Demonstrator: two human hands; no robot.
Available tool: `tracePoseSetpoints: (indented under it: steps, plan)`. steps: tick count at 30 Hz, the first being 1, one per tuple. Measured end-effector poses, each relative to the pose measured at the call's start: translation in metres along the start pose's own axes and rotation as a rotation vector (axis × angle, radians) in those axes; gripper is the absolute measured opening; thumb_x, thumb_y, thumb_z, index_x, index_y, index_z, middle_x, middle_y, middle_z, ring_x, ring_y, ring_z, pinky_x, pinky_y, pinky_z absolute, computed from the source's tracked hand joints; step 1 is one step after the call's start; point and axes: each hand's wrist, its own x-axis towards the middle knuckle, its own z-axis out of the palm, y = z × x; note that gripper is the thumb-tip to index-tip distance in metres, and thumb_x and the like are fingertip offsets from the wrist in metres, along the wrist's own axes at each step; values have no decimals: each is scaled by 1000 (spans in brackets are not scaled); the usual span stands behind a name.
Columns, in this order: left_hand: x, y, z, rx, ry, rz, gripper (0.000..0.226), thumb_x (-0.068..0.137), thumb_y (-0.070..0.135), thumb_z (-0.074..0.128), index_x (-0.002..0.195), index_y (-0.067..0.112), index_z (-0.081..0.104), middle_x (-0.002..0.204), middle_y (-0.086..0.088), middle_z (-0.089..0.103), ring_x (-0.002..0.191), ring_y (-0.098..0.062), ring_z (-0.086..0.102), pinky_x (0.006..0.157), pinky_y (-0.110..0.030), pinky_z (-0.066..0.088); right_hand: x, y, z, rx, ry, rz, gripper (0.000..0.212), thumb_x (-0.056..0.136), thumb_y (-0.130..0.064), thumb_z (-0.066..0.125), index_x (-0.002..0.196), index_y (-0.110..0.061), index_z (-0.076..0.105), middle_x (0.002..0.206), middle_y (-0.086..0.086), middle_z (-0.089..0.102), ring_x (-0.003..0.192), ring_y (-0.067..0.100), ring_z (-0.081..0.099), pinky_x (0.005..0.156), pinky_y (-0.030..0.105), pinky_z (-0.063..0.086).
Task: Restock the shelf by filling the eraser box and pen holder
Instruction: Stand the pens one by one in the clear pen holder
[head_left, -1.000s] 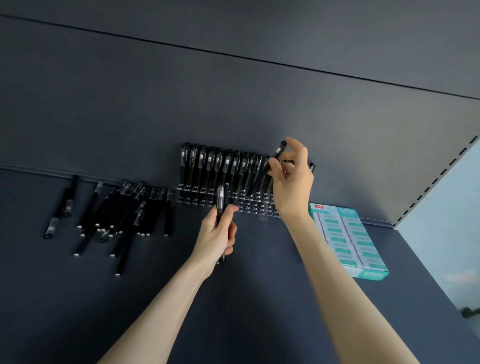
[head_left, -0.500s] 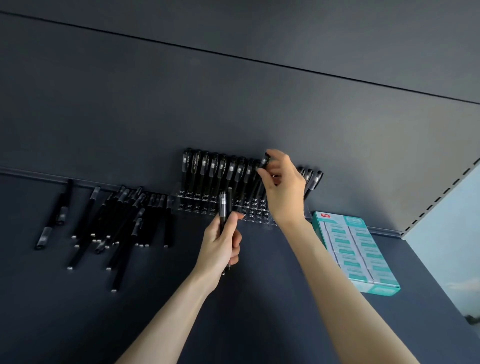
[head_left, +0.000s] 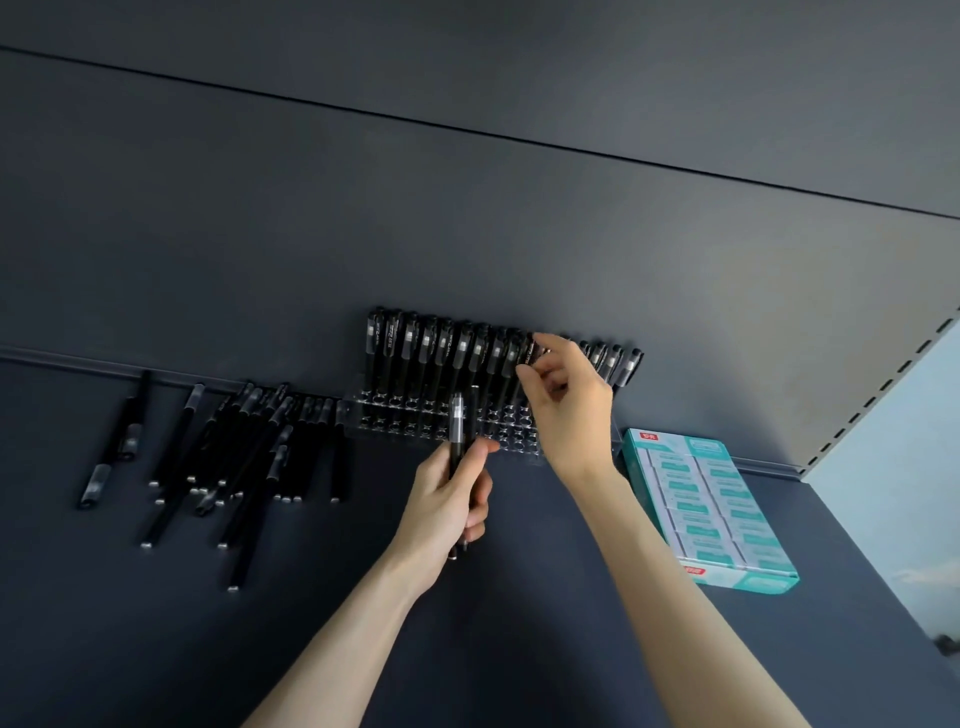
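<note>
**Hands: 2.** The left hand (head_left: 448, 506), at centre frame, is clenched around a hand-held pen (head_left: 456, 422), which is upright with its cap up. A second barrel appears to lie alongside it, but this cannot be confirmed. The right hand (head_left: 569, 402), just right of centre, pinches the top of an inserted pen (head_left: 527, 355) between thumb and forefinger.

**Pen holder (head_left: 415, 422): 1.** It is clear and drilled with holes, and stands against the back panel (head_left: 467, 234). About ten standing pens (head_left: 426, 353) are left of the right hand and at least four are right of it.

**Loose pens (head_left: 249, 452): more than a dozen.** They are heaped at left of frame. An exact count is not possible.

**Eraser box (head_left: 743, 583): 1.** It is teal, lies at right of frame, and holds two columns of wrapped erasers.

**Surface.** The shelf (head_left: 519, 649) is dark grey and matt, and the back panel matches it. A slotted upright (head_left: 883, 384) bounds the right edge, and the area beyond it is pale and blurred.
</note>
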Motion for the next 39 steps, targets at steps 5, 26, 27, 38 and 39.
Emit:
tracePoseSetpoints:
  steps: [5,26,27,38,39]
  plan:
    - [-6,0,2,65,-146,-13,28,93,27,57,106,3,60,59,2,42,45,-11,29,41,-24,23,-25,-10,-21,309,-327,251,18,83,-19,70,100,-18,64,76,4,69,69,20,64,70,34,54]
    - [-4,6,-10,-11,99,124,10,73,19,76,80,14,71,47,10,38,43,-9,20,41,-22,14,-64,5,-38,282,-672,334,17,78,-7,73,82,-23,68,80,3,68,76,16,62,79,32,52]
    - [-4,6,-10,-9,89,119,14,69,26,77,79,17,72,48,10,35,44,-9,20,42,-23,14,-63,4,-38,301,-652,322,16,80,-4,71,83,-19,66,80,2,68,76,14,62,78,30,52]
    - [-6,3,-7,180,-2,55,18,89,18,63,86,1,69,68,-5,66,45,-6,34,40,-13,26,-43,-12,-31,692,-183,406,33,87,11,54,114,-6,44,88,12,64,75,16,69,66,24,56]
    - [-6,3,-7,196,9,59,17,88,17,65,85,0,68,67,-5,66,44,-6,34,40,-13,26,-41,-13,-29,676,-153,402,30,88,8,55,112,-8,46,87,10,64,73,14,69,63,23,55]
